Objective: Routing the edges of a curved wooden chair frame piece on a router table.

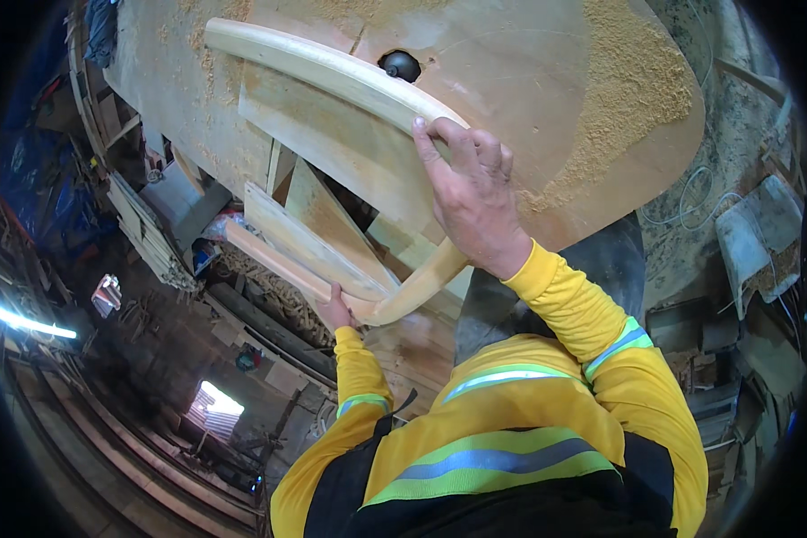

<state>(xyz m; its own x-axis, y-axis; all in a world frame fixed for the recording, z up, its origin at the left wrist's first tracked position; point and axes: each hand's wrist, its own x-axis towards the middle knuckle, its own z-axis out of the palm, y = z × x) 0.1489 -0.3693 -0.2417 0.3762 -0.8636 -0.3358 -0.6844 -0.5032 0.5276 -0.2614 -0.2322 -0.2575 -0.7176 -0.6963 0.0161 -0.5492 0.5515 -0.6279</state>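
Note:
A pale, curved wooden frame (332,65) lies with its far rail on a wooden worktable (520,54), and its bent near rail hangs out over the table's near side. My right hand (475,184) is closed over the bend at the right, thumb and fingers pressed on the far rail's end. Lower left, my left hand (336,309) wraps round the near rail; its fingers are partly hidden by the wood. Just beyond the far rail, a dark round tool head (400,65) shows in a hole in the tabletop.
Sawdust (632,99) is heaped on the table's right side. Boards (318,211) sit below the near side. Stacked wood strips (148,233) and a blue tarp (36,179) are at left. A dusty grey box-shaped object (760,238) stands at right, near a thin cable (690,202).

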